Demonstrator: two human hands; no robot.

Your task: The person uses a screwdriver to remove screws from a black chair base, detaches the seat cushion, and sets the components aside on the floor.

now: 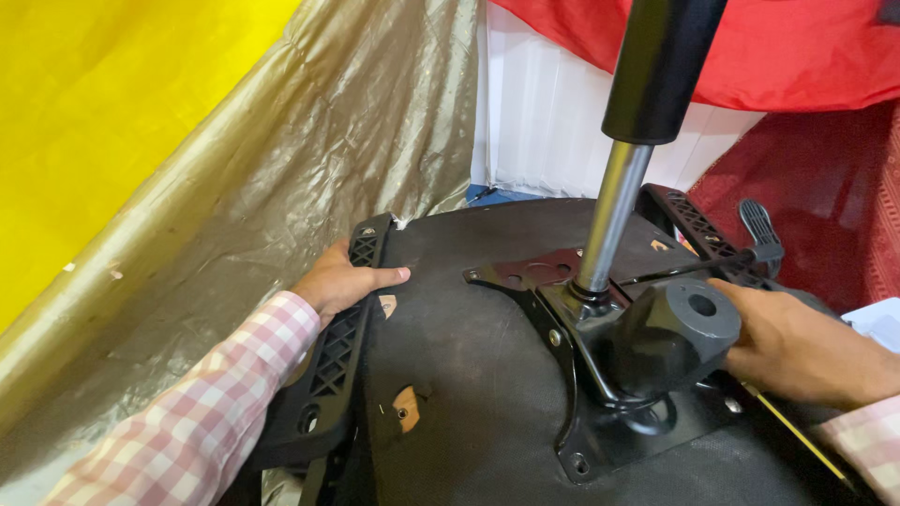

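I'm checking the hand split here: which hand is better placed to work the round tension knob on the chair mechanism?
Probably the right hand: its fingers already touch the tension knob beside the gas cylinder. The left hand grips the armrest bracket across the seat.

Gold plastic sheet (281,178) slopes across left half. Above-left of it, yellow cloth (103,103). To its right, white pleated fabric (544,122); farther right, red cloth (797,47) on top, dark red carpet (806,206) below.
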